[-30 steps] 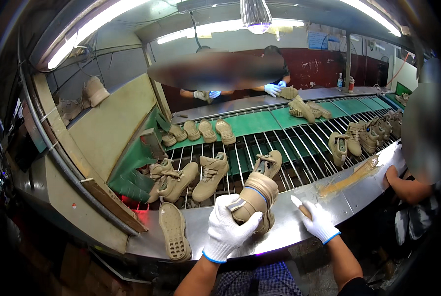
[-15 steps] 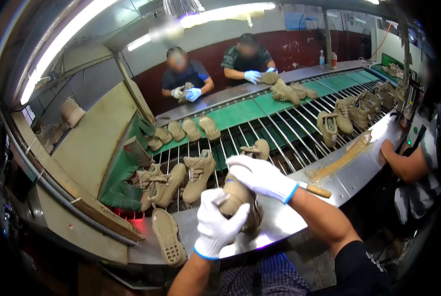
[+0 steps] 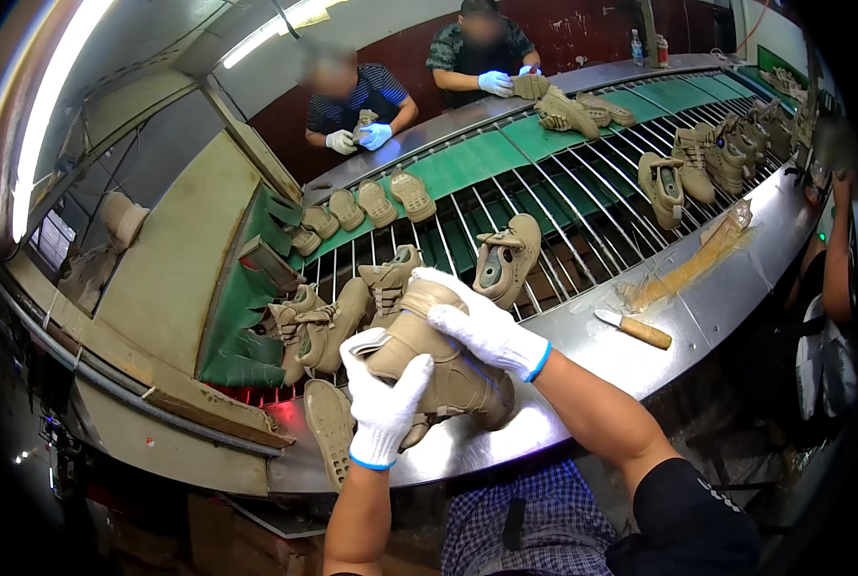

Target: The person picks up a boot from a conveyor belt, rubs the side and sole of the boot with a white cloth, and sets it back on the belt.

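Both hands wear white gloves with blue cuffs and share one tan boot (image 3: 448, 370), held just above the near metal ledge (image 3: 583, 350) of the conveyor. The left hand (image 3: 383, 396) wraps the boot's near-left end, fingers curled up over the edge; the right hand (image 3: 482, 326) lies across the top, fingers closed over the upper and hiding much of it. The boot's underside and its near end are covered by the hands — which way the toe points is hard to tell.

Just left of the left hand a loose tan sole (image 3: 331, 429) lies on the ledge, partly cut off by the wrist. Beyond the held boot stands a cluster of tan boots (image 3: 328, 322) on the conveyor rods, overlapping so that a count is uncertain. Another boot (image 3: 506, 257) lies on its side a little farther right, its grey insole showing. To the right on the ledge rests a knife with a wooden handle (image 3: 632, 329), apart from both hands.

At the far side two people in gloves handle tan pieces — small and indistinct.
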The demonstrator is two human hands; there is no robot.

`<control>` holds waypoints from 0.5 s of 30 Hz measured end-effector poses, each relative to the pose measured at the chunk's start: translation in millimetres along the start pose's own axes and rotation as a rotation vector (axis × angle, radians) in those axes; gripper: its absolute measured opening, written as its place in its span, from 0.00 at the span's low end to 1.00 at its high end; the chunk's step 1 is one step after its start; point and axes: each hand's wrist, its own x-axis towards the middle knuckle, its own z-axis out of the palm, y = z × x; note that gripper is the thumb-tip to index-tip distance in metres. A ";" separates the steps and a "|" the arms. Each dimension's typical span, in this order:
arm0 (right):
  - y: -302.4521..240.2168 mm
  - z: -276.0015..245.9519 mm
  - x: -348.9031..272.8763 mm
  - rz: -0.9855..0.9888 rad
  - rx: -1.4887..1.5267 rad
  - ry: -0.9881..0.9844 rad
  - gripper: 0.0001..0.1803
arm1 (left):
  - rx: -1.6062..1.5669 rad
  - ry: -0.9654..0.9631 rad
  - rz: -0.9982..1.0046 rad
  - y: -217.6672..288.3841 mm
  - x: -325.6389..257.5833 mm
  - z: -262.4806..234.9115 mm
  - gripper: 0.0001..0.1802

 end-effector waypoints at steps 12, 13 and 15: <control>46.5 -0.3 -93.6 0.068 -0.632 0.000 0.37 | -0.149 0.214 -0.124 -32.4 -7.9 -23.9 0.32; 52.2 -2.2 -104.7 0.116 -0.595 0.018 0.36 | -0.168 0.231 -0.132 -34.1 -5.8 -24.6 0.32; 69.2 -5.7 -122.9 0.206 -0.514 0.052 0.35 | -0.115 0.240 -0.111 -36.9 -2.9 -29.3 0.31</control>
